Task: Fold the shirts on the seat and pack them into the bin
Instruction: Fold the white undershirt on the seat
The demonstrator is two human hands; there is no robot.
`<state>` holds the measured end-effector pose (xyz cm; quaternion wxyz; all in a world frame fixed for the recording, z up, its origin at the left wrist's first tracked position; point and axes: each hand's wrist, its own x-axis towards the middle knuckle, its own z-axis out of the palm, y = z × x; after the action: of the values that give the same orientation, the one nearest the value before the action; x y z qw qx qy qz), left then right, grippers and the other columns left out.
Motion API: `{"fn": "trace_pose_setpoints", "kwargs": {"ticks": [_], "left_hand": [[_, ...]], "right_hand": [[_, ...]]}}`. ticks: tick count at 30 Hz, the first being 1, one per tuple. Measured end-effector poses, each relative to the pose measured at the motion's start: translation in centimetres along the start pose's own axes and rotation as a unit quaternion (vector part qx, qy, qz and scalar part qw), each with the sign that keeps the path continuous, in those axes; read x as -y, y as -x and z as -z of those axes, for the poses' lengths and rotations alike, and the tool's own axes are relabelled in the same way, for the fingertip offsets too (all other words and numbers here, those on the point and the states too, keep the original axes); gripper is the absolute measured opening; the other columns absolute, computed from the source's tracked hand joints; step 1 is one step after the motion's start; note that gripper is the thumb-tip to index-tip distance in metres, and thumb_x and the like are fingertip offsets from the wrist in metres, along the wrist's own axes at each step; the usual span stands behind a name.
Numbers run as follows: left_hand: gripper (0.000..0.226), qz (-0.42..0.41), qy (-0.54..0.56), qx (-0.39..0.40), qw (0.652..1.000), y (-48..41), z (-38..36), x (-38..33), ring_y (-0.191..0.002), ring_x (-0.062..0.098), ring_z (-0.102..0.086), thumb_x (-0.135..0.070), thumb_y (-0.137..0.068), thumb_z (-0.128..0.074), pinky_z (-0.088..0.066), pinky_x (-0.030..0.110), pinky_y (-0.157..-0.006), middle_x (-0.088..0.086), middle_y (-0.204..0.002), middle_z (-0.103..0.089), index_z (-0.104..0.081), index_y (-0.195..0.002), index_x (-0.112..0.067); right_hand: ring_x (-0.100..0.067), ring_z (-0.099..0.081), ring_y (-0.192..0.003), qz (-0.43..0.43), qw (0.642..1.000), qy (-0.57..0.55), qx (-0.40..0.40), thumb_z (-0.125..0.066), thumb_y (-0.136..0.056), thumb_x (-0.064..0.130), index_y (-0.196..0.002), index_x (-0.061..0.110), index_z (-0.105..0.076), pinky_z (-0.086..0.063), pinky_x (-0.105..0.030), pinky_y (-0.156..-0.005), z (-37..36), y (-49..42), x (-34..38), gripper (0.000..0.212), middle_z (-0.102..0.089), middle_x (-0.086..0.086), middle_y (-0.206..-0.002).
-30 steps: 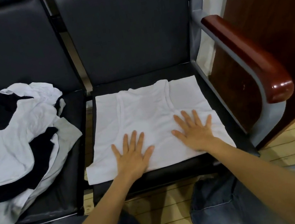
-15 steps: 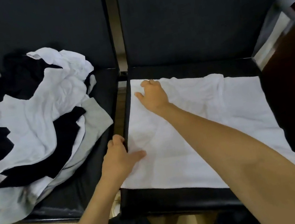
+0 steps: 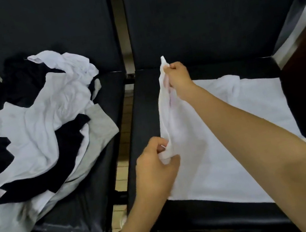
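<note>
Now mid-fold: on the left seat (image 3: 95, 212), a heap of unfolded shirts (image 3: 35, 136), white, black and grey, waits its turn. On the neighbouring right seat (image 3: 145, 100), the left hand (image 3: 157, 166) pinches the near left corner of a white shirt (image 3: 263, 96), fingers curled tight on the cloth. The right hand (image 3: 178, 76), its arm reaching across the garment, grips the far end of the same edge between thumb and curled fingers. A second ago both palms lay flat on the shirt, smoothing it. Half a second ago they had moved to its left edge, which then lay on the cushion. That edge is now raised clear of the seat, with the rest of the shirt flat beneath the right forearm. By the look of it, the first lengthwise fold is beginning, the raised side likely to be carried rightward. No bin is in view, and packing appears some way off.
</note>
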<state>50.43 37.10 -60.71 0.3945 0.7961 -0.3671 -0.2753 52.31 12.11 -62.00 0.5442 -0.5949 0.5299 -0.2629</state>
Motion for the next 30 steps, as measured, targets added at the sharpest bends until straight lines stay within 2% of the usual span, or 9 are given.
{"fn": "trace_pose_setpoints", "kwargs": {"ticks": [4, 6, 8, 10, 14, 20, 23, 27, 30], "left_hand": [[0.03, -0.134, -0.151, 0.038, 0.979, 1.4, -5.4, -1.4, -0.092, 0.012, -0.06, -0.023, -0.092, -0.059, -0.051, 0.023, -0.079, -0.009, -0.114, -0.056, -0.051, -0.121, -0.025], [0.035, -0.154, -0.204, 0.077, 0.964, 1.7, -7.2, -1.5, -0.088, 0.015, -0.063, -0.021, -0.091, -0.06, -0.051, 0.025, -0.077, -0.005, -0.112, -0.058, -0.051, -0.125, -0.022], [0.039, -0.177, -0.212, 0.102, 0.956, 1.8, -8.1, -1.3, -0.071, 0.01, -0.063, -0.018, -0.08, -0.074, -0.051, 0.02, -0.061, -0.005, -0.095, -0.063, -0.057, -0.115, -0.021], [0.04, -0.165, -0.219, 0.123, 0.954, 1.8, -8.1, -1.8, -0.08, 0.01, -0.062, -0.018, -0.085, -0.067, -0.048, 0.017, -0.066, -0.006, -0.103, -0.06, -0.052, -0.122, -0.022], [0.046, -0.149, -0.196, 0.146, 0.958, 1.9, -7.8, -1.5, -0.093, 0.01, -0.057, -0.013, -0.09, -0.055, -0.05, 0.019, -0.08, -0.011, -0.109, -0.05, -0.042, -0.131, -0.027], [0.038, -0.135, -0.177, 0.141, 0.965, 2.0, -6.6, -1.9, -0.077, 0.012, -0.05, -0.015, -0.091, -0.054, -0.043, 0.015, -0.071, -0.012, -0.088, -0.038, -0.045, -0.126, -0.027], [0.035, -0.143, -0.161, 0.162, 0.963, 2.1, -6.3, -1.8, -0.077, 0.008, -0.047, -0.017, -0.091, -0.056, -0.046, 0.013, -0.078, -0.015, -0.086, -0.038, -0.046, -0.123, -0.029], [0.033, -0.154, -0.161, 0.201, 0.954, 2.3, -6.4, -1.5, -0.081, 0.007, -0.048, -0.021, -0.093, -0.056, -0.045, 0.012, -0.08, -0.016, -0.092, -0.041, -0.048, -0.124, -0.027], [0.041, -0.133, -0.153, 0.229, 0.952, 2.3, -6.6, -1.5, -0.086, 0.006, -0.053, -0.046, -0.089, -0.058, -0.048, 0.018, -0.084, -0.016, -0.096, -0.048, -0.047, -0.124, -0.029]], "right_hand": [[-0.022, -0.057, -0.085, -0.063, 0.996, 0.059, -0.025, -0.047, -0.097, 0.014, -0.089, 0.009, -0.058, -0.051, -0.035, -0.082, 6.0, -1.3, -2.8, 0.015, -0.058, -0.008, -0.092], [-0.02, -0.06, -0.075, -0.084, 0.996, 0.02, -0.022, -0.049, -0.096, 0.009, -0.102, 0.001, -0.062, -0.054, -0.033, -0.081, 7.5, -1.7, -4.3, 0.016, -0.06, -0.01, -0.084], [-0.016, -0.062, -0.072, -0.085, 0.996, -0.032, -0.013, -0.051, -0.097, 0.013, -0.125, 0.001, -0.051, -0.057, -0.028, -0.073, 8.1, -1.4, -4.8, 0.031, -0.062, -0.009, -0.086], [-0.017, -0.063, -0.085, -0.044, 0.999, 0.003, 0.022, -0.055, -0.095, 0.015, -0.138, 0.017, -0.042, -0.055, -0.024, -0.07, 8.2, -0.8, -4.5, 0.045, -0.062, -0.007, -0.099], [-0.022, -0.052, -0.121, 0.026, 0.98, 0.179, 0.081, -0.061, -0.091, 0.011, -0.14, 0.022, -0.043, -0.045, -0.031, -0.097, 7.4, -0.3, -4.0, 0.054, -0.052, -0.006, -0.135], [-0.016, -0.056, -0.102, 0.08, 0.983, 0.166, -0.005, -0.053, -0.092, -0.001, -0.116, 0.013, -0.063, -0.046, -0.023, -0.089, 6.8, -0.6, -4.3, 0.03, -0.059, -0.003, -0.11], [-0.01, -0.052, -0.087, 0.112, 0.983, 0.132, -0.06, -0.047, -0.091, -0.006, -0.108, 0.01, -0.065, -0.044, -0.012, -0.072, 7.9, -0.4, -4.1, 0.029, -0.055, 0.003, -0.095], [-0.013, -0.053, -0.089, 0.098, 0.975, 0.186, -0.067, -0.046, -0.091, -0.004, -0.103, 0.01, -0.066, -0.04, -0.017, -0.076, 8.8, -0.2, -5.8, 0.027, -0.06, -0.003, -0.104], [-0.022, -0.057, -0.105, 0.08, 0.967, 0.235, -0.059, -0.047, -0.093, 0.0, -0.11, 0.011, -0.065, -0.043, -0.021, -0.087, 8.9, -0.2, -6.8, 0.027, -0.059, -0.009, -0.119]]}}
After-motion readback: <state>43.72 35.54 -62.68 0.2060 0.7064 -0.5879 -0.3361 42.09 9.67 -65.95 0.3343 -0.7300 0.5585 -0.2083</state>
